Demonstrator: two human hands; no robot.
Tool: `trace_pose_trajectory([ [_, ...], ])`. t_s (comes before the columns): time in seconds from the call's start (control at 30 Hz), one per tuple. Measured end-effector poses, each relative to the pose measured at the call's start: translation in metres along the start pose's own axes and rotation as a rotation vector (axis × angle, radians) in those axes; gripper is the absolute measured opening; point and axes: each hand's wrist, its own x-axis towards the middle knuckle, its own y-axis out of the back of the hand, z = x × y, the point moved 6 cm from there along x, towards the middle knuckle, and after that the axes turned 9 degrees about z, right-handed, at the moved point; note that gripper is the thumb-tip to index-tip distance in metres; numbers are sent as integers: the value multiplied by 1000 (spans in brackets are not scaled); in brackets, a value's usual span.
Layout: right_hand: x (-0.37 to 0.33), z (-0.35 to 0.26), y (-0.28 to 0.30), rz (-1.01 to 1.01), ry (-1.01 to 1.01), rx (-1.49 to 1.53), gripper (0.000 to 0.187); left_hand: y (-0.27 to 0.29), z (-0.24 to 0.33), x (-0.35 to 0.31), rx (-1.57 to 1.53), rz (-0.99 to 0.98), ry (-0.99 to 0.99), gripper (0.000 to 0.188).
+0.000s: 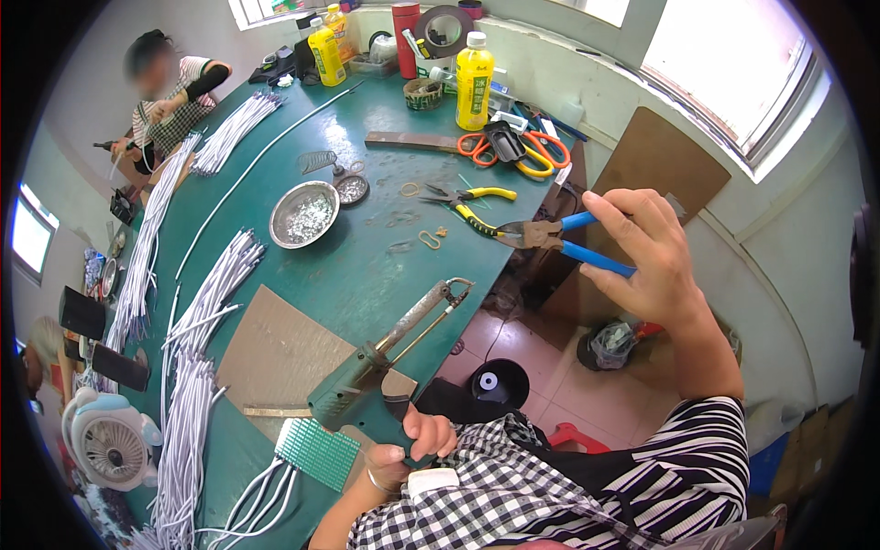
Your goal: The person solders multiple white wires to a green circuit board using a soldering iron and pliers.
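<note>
My left hand is closed around the handle of a dark green soldering gun, its metal tip slanting up and away over the table. In my right hand is a pair of blue-handled cutting pliers, held by the handles, which are spread apart. Their head is over the table's right edge, by the yellow-and-black handle of another pair of pliers. A green perforated circuit board lies beside the soldering gun, with several white cables running from it toward the lower left.
Bundles of white cables line the left side of the green table. A brown board lies under the gun. Beyond are a metal bowl, scissors and yellow bottles. A fan stands left; a person sits far left.
</note>
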Motion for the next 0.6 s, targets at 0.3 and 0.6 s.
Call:
trace_pose_trajectory([
  [0.3, -4, 1, -3, 5, -15, 48, 60, -2, 0, -1, -7, -15, 18, 26],
  [0.6, -6, 2, -3, 14, -9, 57, 55, -4, 1, -2, -49, -34, 31, 27],
])
